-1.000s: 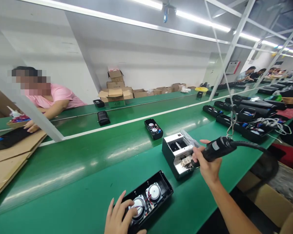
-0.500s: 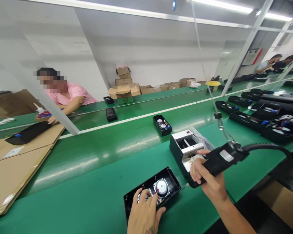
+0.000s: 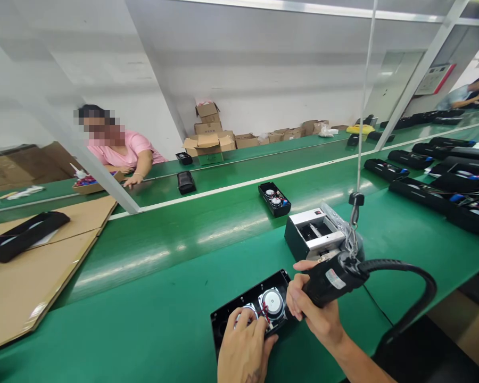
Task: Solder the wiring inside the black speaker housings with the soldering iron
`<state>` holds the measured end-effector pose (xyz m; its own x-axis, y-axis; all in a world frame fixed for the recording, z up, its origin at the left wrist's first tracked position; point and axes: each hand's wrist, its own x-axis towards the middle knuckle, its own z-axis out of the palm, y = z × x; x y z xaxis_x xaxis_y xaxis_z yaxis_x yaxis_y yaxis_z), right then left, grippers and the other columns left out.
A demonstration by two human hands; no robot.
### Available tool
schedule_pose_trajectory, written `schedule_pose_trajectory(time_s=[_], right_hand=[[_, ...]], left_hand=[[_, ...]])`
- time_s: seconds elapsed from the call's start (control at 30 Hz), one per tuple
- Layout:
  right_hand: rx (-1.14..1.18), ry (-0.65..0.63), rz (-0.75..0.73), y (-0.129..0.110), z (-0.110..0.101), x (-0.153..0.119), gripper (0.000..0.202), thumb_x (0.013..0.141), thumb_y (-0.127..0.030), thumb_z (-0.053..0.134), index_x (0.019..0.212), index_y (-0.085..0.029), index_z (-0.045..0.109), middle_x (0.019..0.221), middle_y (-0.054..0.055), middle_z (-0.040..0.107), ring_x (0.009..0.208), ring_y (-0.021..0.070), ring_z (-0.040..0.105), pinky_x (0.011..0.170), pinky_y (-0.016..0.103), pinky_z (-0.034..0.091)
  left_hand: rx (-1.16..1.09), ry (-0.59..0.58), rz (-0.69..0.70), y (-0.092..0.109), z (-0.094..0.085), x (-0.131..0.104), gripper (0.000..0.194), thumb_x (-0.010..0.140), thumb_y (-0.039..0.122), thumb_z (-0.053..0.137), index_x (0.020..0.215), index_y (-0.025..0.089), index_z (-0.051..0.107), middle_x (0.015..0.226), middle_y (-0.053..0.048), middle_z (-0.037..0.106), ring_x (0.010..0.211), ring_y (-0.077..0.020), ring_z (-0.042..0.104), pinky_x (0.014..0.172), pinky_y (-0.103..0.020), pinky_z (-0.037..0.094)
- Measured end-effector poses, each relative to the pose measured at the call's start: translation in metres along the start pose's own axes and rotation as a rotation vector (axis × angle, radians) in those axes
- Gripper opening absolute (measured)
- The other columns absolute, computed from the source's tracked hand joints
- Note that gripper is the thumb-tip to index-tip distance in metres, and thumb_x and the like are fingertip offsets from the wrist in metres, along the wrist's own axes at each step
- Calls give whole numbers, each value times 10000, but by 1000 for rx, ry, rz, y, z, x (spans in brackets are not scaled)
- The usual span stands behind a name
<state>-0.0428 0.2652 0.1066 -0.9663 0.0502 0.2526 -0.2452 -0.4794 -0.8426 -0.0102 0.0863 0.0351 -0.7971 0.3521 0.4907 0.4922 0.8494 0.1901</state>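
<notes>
A black speaker box (image 3: 247,294) lies on the green bench in front of me with its inside facing up. Two round silver speaker drivers (image 3: 272,303) sit in it, with red wires between them. My left hand (image 3: 245,340) grips the box's near side, fingers inside over the left driver and thumb at the near wall. In my right hand (image 3: 311,303) is a black electric screwdriver (image 3: 331,279), hung from a cord and tilted down left. Its tip is hidden behind my fingers, close to the box's right end. Behind it stands a white-topped screw feeder (image 3: 317,229).
Another open speaker box (image 3: 274,199) is on the green belt beyond the bench. Flat cardboard (image 3: 72,255) with a long black case (image 3: 27,234) lies at left. Across the belt sits a co-worker (image 3: 131,154) in pink. Several black cases (image 3: 419,199) crowd the right side.
My right hand has brought the screwdriver left, to the right end of the speaker box. My left hand stays on the box. The co-worker's hand has come away from the long black case.
</notes>
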Motion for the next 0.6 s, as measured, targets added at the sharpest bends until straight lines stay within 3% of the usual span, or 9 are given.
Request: schedule_pose_trajectory(time_s=[0.2,0.33,0.6], right_hand=[[-4,-4,26,4,0,-2,361,973,-360,754,1225,-273,512,665,-103,520,491,73,464,513,237,399],[-17,-14,8,8,0,-3,326,993,-349,736,1215,-270,512,666,-100,525,498,64,468,522,227,396],[-176,-201,-135,28,-12,-12,179,1063,-250,598,1174,-304,469,708,-88,523,510,72,443,502,214,392]], left_hand=[[14,13,9,3,-4,2,169,826,160,715,832,246,569,784,26,666,828,-231,606,887,-415,475],[-18,28,2,3,-3,2,182,814,152,723,832,249,570,774,47,663,826,-226,606,891,-415,455],[-24,10,-20,-1,15,-12,147,869,175,690,841,240,562,760,40,673,899,-241,608,969,-441,414]])
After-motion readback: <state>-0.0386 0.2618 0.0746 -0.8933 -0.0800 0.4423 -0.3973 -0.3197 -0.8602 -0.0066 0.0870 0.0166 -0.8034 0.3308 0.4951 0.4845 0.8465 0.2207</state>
